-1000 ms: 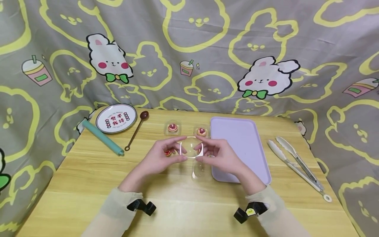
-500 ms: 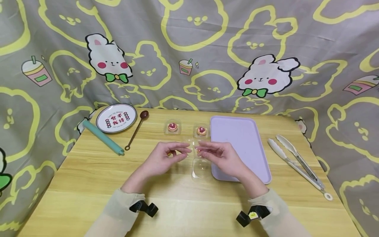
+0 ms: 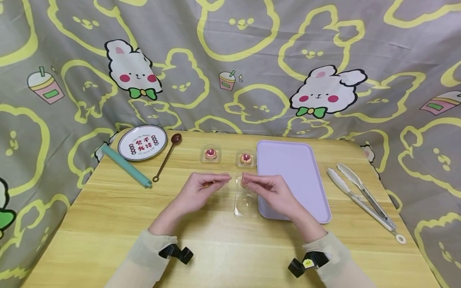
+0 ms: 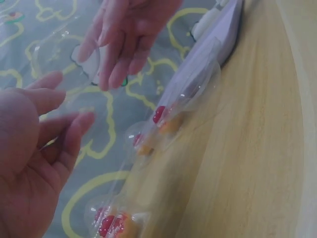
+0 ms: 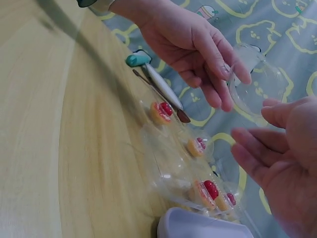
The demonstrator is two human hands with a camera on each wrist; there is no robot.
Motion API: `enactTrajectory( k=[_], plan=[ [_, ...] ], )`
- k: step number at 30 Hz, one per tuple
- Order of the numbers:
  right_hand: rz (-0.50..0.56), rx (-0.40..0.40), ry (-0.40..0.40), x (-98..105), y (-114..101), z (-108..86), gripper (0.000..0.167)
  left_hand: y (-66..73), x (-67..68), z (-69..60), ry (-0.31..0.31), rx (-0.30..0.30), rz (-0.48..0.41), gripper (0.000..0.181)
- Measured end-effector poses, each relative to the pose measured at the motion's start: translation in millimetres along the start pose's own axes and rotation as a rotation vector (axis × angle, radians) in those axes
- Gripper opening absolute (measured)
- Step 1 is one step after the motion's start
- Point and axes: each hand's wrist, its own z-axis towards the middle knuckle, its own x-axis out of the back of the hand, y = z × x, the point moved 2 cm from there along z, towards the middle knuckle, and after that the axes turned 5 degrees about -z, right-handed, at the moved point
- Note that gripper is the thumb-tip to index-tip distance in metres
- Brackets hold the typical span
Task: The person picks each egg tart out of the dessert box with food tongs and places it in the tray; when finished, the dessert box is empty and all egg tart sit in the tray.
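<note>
Between my two hands I hold up a clear, domed plastic lid (image 5: 257, 84), nearly invisible in the head view. My left hand (image 3: 196, 191) pinches its left edge with thumb and fingers. My right hand (image 3: 271, 191) grips the opposite edge. Small tarts with red tops sit below: a back left tart (image 3: 210, 153) and a back right tart (image 3: 246, 159), each in a clear box. A nearer tart (image 3: 244, 182) is partly covered by my right hand, and the other near tart (image 5: 161, 113) is mostly behind my left. A clear empty plastic shell (image 3: 245, 205) lies in front.
A lilac tray (image 3: 295, 180) lies just right of the tarts, with silver tongs (image 3: 363, 200) farther right. On the left are an oval plate (image 3: 142, 143), a teal roll (image 3: 126, 166) and a brown spoon (image 3: 167, 157). A patterned curtain (image 3: 252, 60) hangs behind the table.
The clear lid, first held facing the camera, has turned edge-on. My fingertips have closed in flatter around its edges, and both hands stay over the near tarts.
</note>
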Motion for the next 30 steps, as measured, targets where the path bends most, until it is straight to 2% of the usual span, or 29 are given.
enactTrajectory(
  k=[5, 12, 15, 21, 24, 30],
  plan=[
    [0.011, -0.025, -0.034, -0.8, 1.9, -1.1, 0.033, -4.0, -1.9, 0.7, -0.005, 0.029, 0.025, 0.028],
    [0.012, 0.007, -0.126, -0.1, 3.4, -3.3, 0.056, -3.4, -1.6, -2.0, -0.065, 0.059, 0.012, 0.056],
    [-0.006, -0.009, -0.141, -1.4, 3.4, -3.1, 0.063, -3.9, -1.6, -2.6, -0.069, 0.084, 0.009, 0.062],
    [0.003, -0.023, -0.151, -2.8, 3.7, -1.9, 0.082, -4.5, 0.7, -4.0, -0.083, 0.148, -0.009, 0.085],
    [-0.051, -0.017, -0.154, -3.7, 4.3, -1.4, 0.083, -5.2, 3.7, -5.9, -0.105, 0.166, 0.011, 0.088],
    [-0.249, 0.002, -0.140, -12.5, 7.6, 3.0, 0.082, -8.8, 11.5, -13.7, -0.131, 0.186, 0.105, 0.089]
  ],
)
